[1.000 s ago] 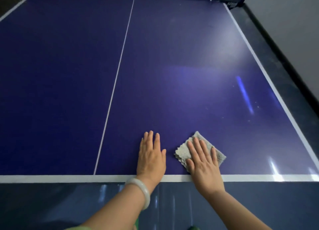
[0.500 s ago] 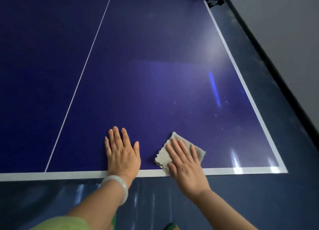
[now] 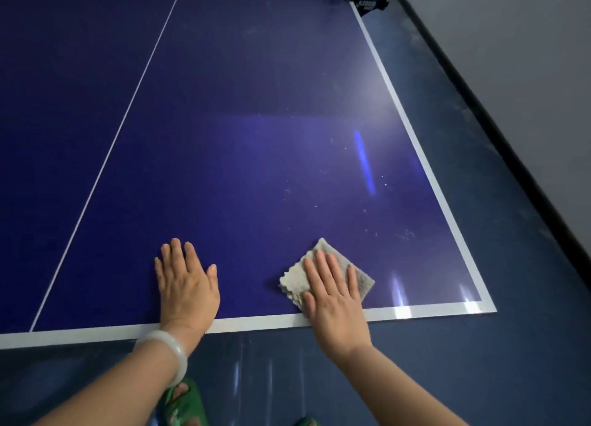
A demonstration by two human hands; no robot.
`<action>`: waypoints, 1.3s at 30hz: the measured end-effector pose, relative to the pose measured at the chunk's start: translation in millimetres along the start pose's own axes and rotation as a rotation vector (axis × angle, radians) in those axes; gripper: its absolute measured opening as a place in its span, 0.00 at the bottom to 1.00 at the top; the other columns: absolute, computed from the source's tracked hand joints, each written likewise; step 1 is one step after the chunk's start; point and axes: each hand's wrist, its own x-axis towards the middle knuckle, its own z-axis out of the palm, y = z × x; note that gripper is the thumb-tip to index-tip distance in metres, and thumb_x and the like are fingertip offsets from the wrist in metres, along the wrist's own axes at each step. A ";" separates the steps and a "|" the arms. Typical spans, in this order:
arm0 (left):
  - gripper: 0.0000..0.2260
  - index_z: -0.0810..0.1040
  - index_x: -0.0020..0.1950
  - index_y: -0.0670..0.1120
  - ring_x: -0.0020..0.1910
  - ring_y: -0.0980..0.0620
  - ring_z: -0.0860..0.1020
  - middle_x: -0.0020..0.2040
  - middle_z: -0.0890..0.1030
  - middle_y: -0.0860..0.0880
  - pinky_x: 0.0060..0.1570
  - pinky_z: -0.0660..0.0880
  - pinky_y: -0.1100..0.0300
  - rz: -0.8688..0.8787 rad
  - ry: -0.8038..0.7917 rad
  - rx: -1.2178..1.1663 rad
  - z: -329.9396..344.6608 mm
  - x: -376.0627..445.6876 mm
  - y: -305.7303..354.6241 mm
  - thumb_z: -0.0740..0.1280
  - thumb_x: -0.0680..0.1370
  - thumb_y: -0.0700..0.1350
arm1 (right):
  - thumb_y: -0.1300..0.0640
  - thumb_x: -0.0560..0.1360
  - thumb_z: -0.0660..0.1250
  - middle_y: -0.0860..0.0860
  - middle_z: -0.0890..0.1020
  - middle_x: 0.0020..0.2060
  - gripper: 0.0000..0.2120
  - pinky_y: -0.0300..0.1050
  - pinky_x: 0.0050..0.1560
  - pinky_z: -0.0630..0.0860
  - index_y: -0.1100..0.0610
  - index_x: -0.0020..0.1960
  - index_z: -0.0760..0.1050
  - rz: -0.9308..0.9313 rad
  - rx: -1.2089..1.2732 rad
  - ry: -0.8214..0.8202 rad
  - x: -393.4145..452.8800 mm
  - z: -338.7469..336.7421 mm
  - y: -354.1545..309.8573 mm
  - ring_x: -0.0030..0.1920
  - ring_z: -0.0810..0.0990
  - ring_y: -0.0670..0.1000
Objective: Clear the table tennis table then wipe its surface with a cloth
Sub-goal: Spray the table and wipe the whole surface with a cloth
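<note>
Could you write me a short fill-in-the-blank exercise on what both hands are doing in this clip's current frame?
1. The right hand presses flat on a folded grey ____.
2. The left hand lies flat on the bare ____ table surface.
3. A pale bangle sits on the ____ wrist.
4. The white specks lie between the cloth and the ____ at the far end.

Missing words: cloth; blue; left; net
</note>
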 end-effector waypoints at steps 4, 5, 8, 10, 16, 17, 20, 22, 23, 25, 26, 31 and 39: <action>0.27 0.60 0.76 0.37 0.77 0.38 0.53 0.77 0.57 0.36 0.76 0.49 0.45 0.041 -0.014 -0.070 1.9 8.4 41.6 0.58 0.82 0.50 | 0.46 0.82 0.48 0.46 0.52 0.79 0.26 0.55 0.76 0.45 0.48 0.79 0.54 -0.085 -0.021 -0.021 3.3 -12.1 65.3 0.78 0.49 0.48; 0.28 0.58 0.77 0.38 0.78 0.39 0.52 0.78 0.55 0.36 0.77 0.47 0.45 0.013 -0.025 -0.068 4.3 8.0 53.7 0.56 0.82 0.51 | 0.46 0.81 0.47 0.45 0.51 0.79 0.26 0.55 0.76 0.44 0.48 0.79 0.54 -0.010 -0.021 -0.023 3.2 -15.3 87.8 0.78 0.49 0.48; 0.30 0.54 0.78 0.38 0.78 0.39 0.51 0.78 0.54 0.36 0.76 0.46 0.43 -0.072 -0.015 0.011 13.4 2.6 75.4 0.54 0.81 0.55 | 0.43 0.80 0.40 0.41 0.42 0.77 0.28 0.51 0.76 0.36 0.45 0.79 0.48 0.302 0.008 -0.014 -1.0 -28.4 154.7 0.78 0.40 0.44; 0.31 0.54 0.78 0.37 0.78 0.38 0.51 0.78 0.54 0.35 0.76 0.46 0.42 -0.079 0.010 0.065 17.6 1.6 77.2 0.52 0.81 0.55 | 0.45 0.82 0.42 0.40 0.40 0.77 0.25 0.54 0.76 0.36 0.43 0.79 0.45 0.510 0.012 -0.020 -3.6 -36.1 180.5 0.77 0.38 0.43; 0.30 0.54 0.78 0.37 0.78 0.39 0.51 0.78 0.54 0.35 0.76 0.46 0.42 -0.081 0.002 0.090 20.2 2.8 76.1 0.52 0.81 0.54 | 0.42 0.80 0.39 0.36 0.37 0.74 0.24 0.56 0.72 0.29 0.36 0.75 0.38 0.621 0.081 -0.025 -25.1 -38.8 157.4 0.75 0.35 0.41; 0.30 0.54 0.78 0.37 0.78 0.39 0.51 0.78 0.54 0.35 0.76 0.47 0.42 -0.083 0.001 0.090 20.4 2.8 75.8 0.51 0.81 0.54 | 0.40 0.78 0.36 0.35 0.36 0.74 0.25 0.55 0.71 0.27 0.35 0.75 0.37 0.605 0.080 -0.031 -31.6 -37.7 155.0 0.74 0.33 0.40; 0.30 0.56 0.77 0.36 0.77 0.38 0.53 0.77 0.55 0.35 0.76 0.48 0.41 -0.084 0.021 0.084 21.4 2.6 75.1 0.50 0.80 0.54 | 0.39 0.78 0.33 0.36 0.35 0.74 0.26 0.56 0.72 0.28 0.37 0.76 0.36 0.591 0.024 -0.046 -27.1 -35.5 165.3 0.75 0.32 0.41; 0.31 0.57 0.76 0.36 0.77 0.37 0.54 0.77 0.57 0.34 0.75 0.49 0.41 -0.082 0.041 0.067 21.6 2.4 76.0 0.49 0.79 0.54 | 0.42 0.82 0.38 0.39 0.36 0.75 0.25 0.60 0.74 0.33 0.41 0.78 0.38 0.606 -0.002 -0.055 1.6 -38.8 182.4 0.77 0.36 0.44; 0.31 0.58 0.76 0.36 0.77 0.37 0.54 0.76 0.57 0.34 0.75 0.49 0.41 -0.081 0.046 0.069 21.4 2.2 76.5 0.49 0.79 0.54 | 0.44 0.82 0.41 0.41 0.37 0.76 0.26 0.62 0.74 0.35 0.42 0.79 0.40 0.624 0.010 -0.065 21.4 -42.6 189.3 0.77 0.37 0.46; 0.31 0.57 0.77 0.36 0.77 0.37 0.54 0.77 0.56 0.34 0.76 0.48 0.42 -0.082 0.040 0.089 21.0 1.9 76.7 0.48 0.79 0.55 | 0.45 0.83 0.44 0.44 0.40 0.78 0.26 0.64 0.74 0.37 0.45 0.79 0.43 0.677 0.057 -0.069 62.7 -49.1 193.4 0.78 0.38 0.48; 0.32 0.56 0.77 0.37 0.77 0.38 0.53 0.77 0.56 0.35 0.76 0.48 0.42 -0.083 0.033 0.100 21.2 2.0 76.4 0.47 0.79 0.55 | 0.45 0.83 0.44 0.46 0.41 0.78 0.27 0.65 0.74 0.37 0.46 0.80 0.43 0.694 0.082 -0.058 81.8 -48.9 188.0 0.78 0.39 0.48; 0.32 0.55 0.77 0.37 0.77 0.38 0.52 0.77 0.55 0.35 0.76 0.49 0.42 -0.084 0.029 0.112 20.1 1.2 77.6 0.46 0.79 0.55 | 0.43 0.82 0.43 0.47 0.42 0.79 0.28 0.66 0.72 0.34 0.48 0.79 0.43 0.296 0.051 -0.032 117.3 -27.3 91.5 0.78 0.40 0.50; 0.31 0.57 0.77 0.37 0.77 0.38 0.54 0.77 0.56 0.36 0.76 0.49 0.42 -0.091 0.023 0.118 18.2 0.7 78.8 0.46 0.79 0.55 | 0.43 0.81 0.44 0.43 0.44 0.78 0.27 0.62 0.75 0.37 0.43 0.79 0.46 0.339 0.032 0.002 90.2 -33.8 163.9 0.78 0.41 0.44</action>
